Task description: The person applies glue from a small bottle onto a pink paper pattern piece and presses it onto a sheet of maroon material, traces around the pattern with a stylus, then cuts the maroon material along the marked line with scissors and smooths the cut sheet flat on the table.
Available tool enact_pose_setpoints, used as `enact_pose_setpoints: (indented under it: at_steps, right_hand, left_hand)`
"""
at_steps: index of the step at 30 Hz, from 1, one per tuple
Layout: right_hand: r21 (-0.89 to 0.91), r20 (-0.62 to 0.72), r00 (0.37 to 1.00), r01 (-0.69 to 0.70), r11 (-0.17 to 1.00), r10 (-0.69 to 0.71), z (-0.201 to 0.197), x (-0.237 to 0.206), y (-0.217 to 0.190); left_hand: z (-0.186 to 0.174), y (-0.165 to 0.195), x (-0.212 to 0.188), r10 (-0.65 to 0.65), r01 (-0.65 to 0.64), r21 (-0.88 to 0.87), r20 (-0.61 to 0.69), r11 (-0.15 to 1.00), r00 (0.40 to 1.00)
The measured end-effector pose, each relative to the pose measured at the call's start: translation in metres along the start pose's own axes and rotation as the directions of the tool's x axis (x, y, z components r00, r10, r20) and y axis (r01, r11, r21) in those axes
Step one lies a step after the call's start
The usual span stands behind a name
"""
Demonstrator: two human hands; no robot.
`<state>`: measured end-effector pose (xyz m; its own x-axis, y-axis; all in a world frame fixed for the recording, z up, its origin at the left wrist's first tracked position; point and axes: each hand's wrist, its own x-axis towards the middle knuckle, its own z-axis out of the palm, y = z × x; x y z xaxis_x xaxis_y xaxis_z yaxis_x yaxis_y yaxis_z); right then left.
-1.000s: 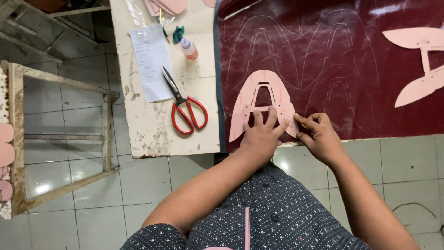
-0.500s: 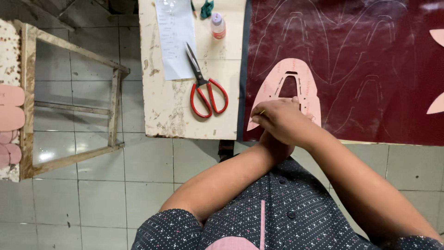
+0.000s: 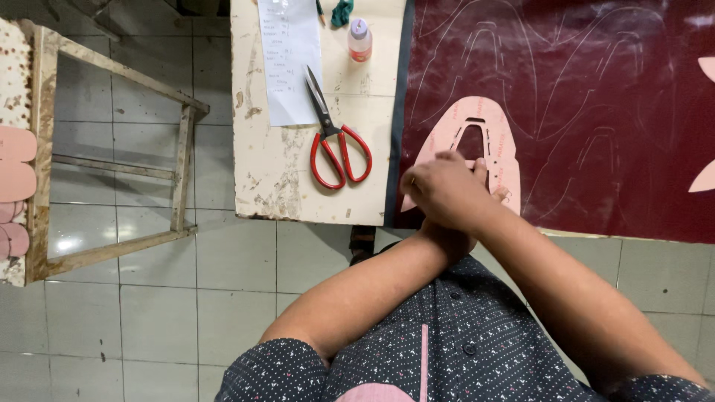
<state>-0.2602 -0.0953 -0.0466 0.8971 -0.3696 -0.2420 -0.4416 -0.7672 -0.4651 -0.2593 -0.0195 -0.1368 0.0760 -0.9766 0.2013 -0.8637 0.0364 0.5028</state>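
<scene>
Change: both hands stay crossed over the template, barely shifted since half a second ago.
Template: pink shoe-shaped card flat on maroon sheet.
Right hand: fingers pressing card.
Left hand: underneath, grasp unclear.
Desk: red scissors, paper, glue bottle.

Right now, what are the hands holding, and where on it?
The right hand presses the pink template's lower edge onto the maroon sheet. The left hand is hidden beneath; no grip is visible.

A small shoemaking workshop: dark red leather sheet scored with traced shoe outlines, a pink pattern template, red-handled scissors on a worn surface, tiled floor.
</scene>
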Motion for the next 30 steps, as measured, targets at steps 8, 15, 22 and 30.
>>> enact_pose_setpoints:
  at_steps: [8, 15, 22, 30]
  right_hand:
    - [-0.016, -0.402, 0.915, -0.041, 0.999, 0.031, -0.057, 0.028, 0.073]
    - [0.053, -0.531, 0.839, -0.106, 0.993, 0.117, -0.077, -0.005, 0.097]
    - [0.192, -0.454, 0.819, -0.296, 0.936, 0.352, -0.056, -0.09, 0.096]
    - [0.227, -0.434, 0.784, -0.382, 0.896, 0.444, -0.011, -0.17, 0.078]
  left_hand:
    - [-0.05, 0.018, 0.028, -0.074, -0.034, 0.183, 0.552, 0.983, 0.831]
    - [-0.07, 0.023, 0.032, -0.034, -0.032, 0.117, 0.52, 0.993, 0.853]
    - [-0.073, 0.023, 0.04, -0.021, -0.051, 0.107, 0.579, 0.993, 0.815]
    - [-0.078, 0.028, 0.046, -0.006, -0.069, 0.097, 0.621, 0.993, 0.784]
